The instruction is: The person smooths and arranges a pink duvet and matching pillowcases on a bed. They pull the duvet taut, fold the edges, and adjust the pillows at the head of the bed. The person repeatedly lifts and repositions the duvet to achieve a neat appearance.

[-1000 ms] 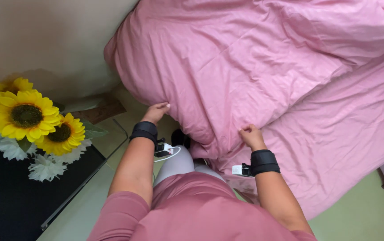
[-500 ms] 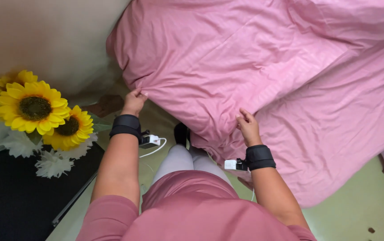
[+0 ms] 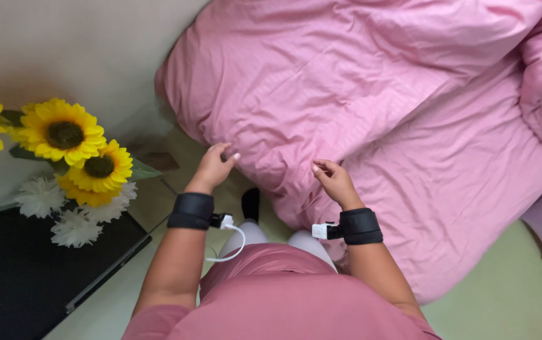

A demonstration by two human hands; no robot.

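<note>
Hidden parts: although most of the pink duvet (image 3: 371,119) is seen across the upper and right frame, its far side is cut off by the top and right edges, and the bed beneath cannot be seen.
Hard to make out: the small dark shape near the lower centre, between the legs and the duvet's edge, cannot be identified.
Left hand (image 3: 213,167): it is placed left of centre, wrist bent upward, fingers loosely curled and spread, nothing grasped; the fingertips are held just at the duvet's near edge, and contact cannot be told.
Right hand (image 3: 332,182): it is placed at centre, fingers drawn together at the cloth; whether a fold is pinched cannot be told.
Wrists: a black wrist band (image 3: 190,211) is worn on each forearm.
Surroundings: sunflowers (image 3: 72,141) are seen at the left, above a black surface (image 3: 12,277).
</note>
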